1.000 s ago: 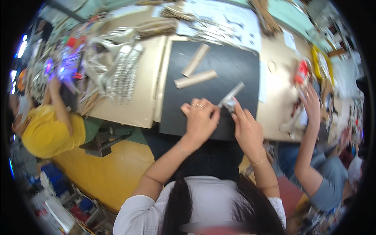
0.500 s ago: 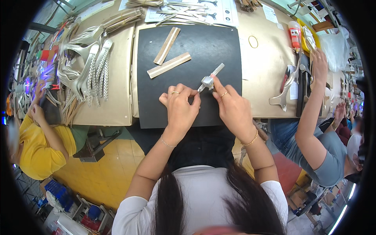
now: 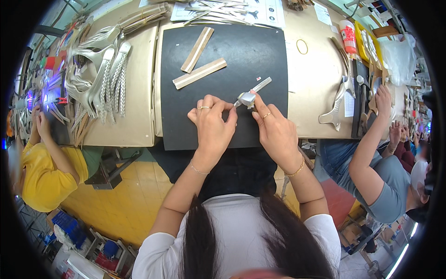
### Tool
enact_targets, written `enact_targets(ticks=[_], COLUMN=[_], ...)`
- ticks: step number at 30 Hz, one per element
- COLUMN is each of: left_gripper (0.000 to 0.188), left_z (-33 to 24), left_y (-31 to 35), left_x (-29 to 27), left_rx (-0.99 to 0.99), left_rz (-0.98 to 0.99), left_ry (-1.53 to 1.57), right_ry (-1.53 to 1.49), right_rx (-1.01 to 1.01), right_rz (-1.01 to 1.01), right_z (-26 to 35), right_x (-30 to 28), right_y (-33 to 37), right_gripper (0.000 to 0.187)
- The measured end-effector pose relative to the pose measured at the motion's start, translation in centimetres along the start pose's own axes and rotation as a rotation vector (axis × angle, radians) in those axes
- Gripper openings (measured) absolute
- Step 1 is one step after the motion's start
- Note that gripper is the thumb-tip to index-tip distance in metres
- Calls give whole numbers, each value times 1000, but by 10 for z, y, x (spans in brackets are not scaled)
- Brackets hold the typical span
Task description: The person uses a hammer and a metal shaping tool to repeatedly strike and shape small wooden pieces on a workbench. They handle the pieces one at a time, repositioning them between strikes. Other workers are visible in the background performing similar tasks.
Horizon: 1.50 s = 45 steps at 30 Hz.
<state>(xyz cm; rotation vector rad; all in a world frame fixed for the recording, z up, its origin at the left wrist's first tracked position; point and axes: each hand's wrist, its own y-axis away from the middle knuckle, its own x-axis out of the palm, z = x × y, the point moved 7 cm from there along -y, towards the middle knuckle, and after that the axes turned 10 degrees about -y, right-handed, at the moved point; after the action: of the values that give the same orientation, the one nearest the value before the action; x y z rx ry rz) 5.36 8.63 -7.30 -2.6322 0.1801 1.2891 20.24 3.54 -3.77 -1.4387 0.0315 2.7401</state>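
Note:
Over the black mat [image 3: 209, 125] my two hands hold a narrow pale silver strip [image 3: 263, 84] that slants up to the right. A shiny silver folded piece [image 3: 246, 98] sits around or against the strip's middle; which of these I cannot tell. My left hand [image 3: 213, 123] pinches the strip's lower end between thumb and forefinger. With the forefinger on the folded piece and the thumb below it, my right hand [image 3: 278, 128] grips from the other side. Two flat tan strips with a pale centre band, an upper strip [image 3: 197, 49] and a lower strip [image 3: 200, 73], lie farther back on the mat.
Silver straps [image 3: 100, 74] with braided ends are heaped at the left. Loose thin strips [image 3: 213, 10] lie on printed sheets behind the mat. A red-and-white bottle [image 3: 348, 36] and a yellow tray [image 3: 367, 39] stand at the right. Co-workers sit on both sides.
The folded piece has turned a little between my fingers and shows a broader shiny face. A small pale scrap now shows on the mat near the strip. My hands stay almost in place.

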Motion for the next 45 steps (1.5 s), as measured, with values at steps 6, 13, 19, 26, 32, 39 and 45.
enact_targets(ticks=[6, 13, 19, 26, 32, 39, 45], left_gripper=[7, 9, 8, 10, 9, 10, 11], left_z=[-2, -3, -2, 5, 5, 2, 4], left_y=[-1, 0, 2, 5, 6, 3, 7], left_x=[0, 1, 1, -8, -7, -8, -9], left_rx=[-10, 15, 37, 74, 68, 75, 72], left_rz=[17, 6, -6, -14, -14, -26, -8], left_ry=[-8, -23, -24, -28, -3, -12, -30], right_ry=[-33, -19, -103, 24, -146, -74, -72], right_rx=[-17, -54, -61, -14, -68, -61, -64], right_rz=[-33, -39, -108, 27, -113, -28, -34], right_z=[8, 19, 15, 12, 23, 23, 22], right_x=[-9, -8, -11, 3, -17, -5, 0], right_y=[2, 4, 8, 6, 10, 3, 10], right_gripper=[52, 55, 53, 54, 53, 55, 54])
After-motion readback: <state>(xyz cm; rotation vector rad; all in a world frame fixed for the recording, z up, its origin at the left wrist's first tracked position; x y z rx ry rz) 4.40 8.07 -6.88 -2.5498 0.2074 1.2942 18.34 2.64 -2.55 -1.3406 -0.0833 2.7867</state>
